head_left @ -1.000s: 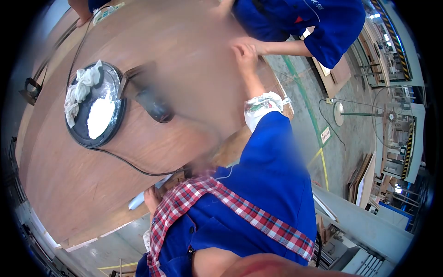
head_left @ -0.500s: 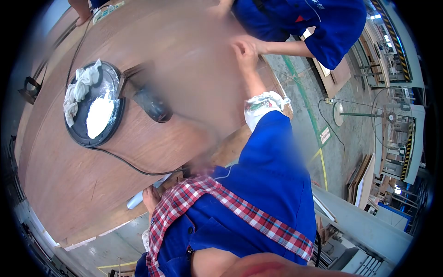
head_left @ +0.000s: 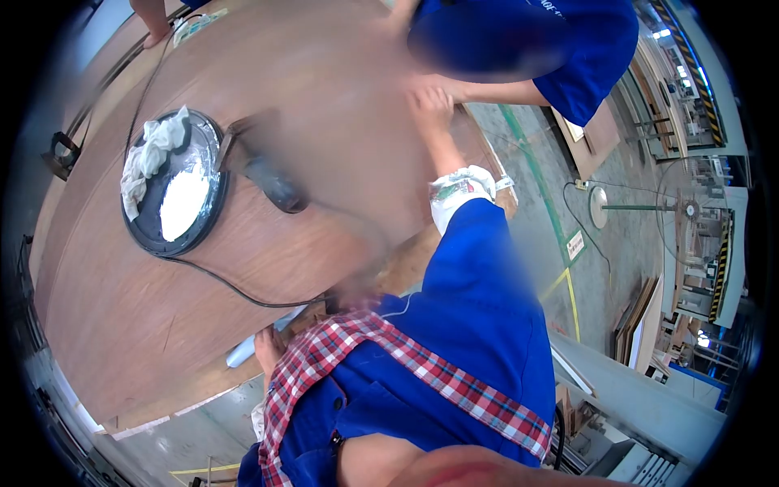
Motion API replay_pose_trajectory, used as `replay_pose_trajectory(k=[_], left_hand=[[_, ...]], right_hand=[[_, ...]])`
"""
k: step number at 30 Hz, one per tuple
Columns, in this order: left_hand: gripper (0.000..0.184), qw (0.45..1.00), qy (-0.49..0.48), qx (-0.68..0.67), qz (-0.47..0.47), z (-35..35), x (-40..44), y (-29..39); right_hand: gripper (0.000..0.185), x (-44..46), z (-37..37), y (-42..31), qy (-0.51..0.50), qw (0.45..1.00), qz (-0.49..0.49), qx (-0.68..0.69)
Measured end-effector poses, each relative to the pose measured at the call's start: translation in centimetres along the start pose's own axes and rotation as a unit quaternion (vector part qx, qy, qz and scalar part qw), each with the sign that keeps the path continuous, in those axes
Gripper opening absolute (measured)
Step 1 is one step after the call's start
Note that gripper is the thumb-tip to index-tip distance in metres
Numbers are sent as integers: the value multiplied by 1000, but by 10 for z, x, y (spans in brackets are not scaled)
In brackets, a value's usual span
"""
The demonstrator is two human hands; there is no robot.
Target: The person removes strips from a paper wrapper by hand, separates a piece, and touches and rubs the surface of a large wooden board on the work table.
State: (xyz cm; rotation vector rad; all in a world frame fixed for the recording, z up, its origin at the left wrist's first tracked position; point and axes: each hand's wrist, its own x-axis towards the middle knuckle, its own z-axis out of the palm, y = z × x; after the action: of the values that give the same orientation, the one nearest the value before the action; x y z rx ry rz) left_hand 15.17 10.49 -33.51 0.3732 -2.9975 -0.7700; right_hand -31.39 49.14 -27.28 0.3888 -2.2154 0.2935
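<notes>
My right hand (head_left: pixel 432 105) reaches over a large reddish-brown wood sheet (head_left: pixel 268 243), fingers curled, right beside a co-worker's forearm (head_left: pixel 495 91). A blur smears the area by its fingertips, so whatever it holds, if anything, is hidden. My left hand (head_left: pixel 268 349) is low at the sheet's near edge, its fingers closed around a pale blue tube (head_left: pixel 242 354) that shows on both sides of it. On the sheet sits a round dark lid (head_left: pixel 213 213) with white paste (head_left: pixel 184 203) and a crumpled white cloth (head_left: pixel 154 150). A dark corded tool (head_left: pixel 276 185) lies beside the lid.
A black cord (head_left: pixel 219 280) crosses the sheet. A co-worker in blue (head_left: pixel 596 61) leans over the far right edge. Another person's arm (head_left: pixel 152 20) shows top left. A dark metal object (head_left: pixel 61 154) stands far left. A fan (head_left: pixel 599 207) is on the floor at right.
The view has shifted slightly, so the lid and tool appear further right. My right hand has come slightly nearer to me, still curled. The co-worker's head has dipped into view. My left hand stays put.
</notes>
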Motion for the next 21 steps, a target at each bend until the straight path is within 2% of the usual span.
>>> replay_pose_trajectory(k=[5,11,14,17,20,21], left_hand=[[28,1000,-5,-16,12,-2,2,5],[25,1000,-21,-10,8,2,6,2],[22,1000,-5,3,23,6,6,-3],[18,999,9,10,39,6,13,4],[16,998,30,16,62,14,19,0],[17,996,27,12,81,16,22,-3]], right_hand=[[8,3,2,0,1,998,-61,13],[9,6,10,-6,-28,998,-60,1],[21,-2,14,-8,-36,999,-25,3],[27,-13,1,-18,-55,990,83,98],[30,-54,-18,-35,-95,974,147,147],[29,-68,-32,-47,-92,973,142,160]])
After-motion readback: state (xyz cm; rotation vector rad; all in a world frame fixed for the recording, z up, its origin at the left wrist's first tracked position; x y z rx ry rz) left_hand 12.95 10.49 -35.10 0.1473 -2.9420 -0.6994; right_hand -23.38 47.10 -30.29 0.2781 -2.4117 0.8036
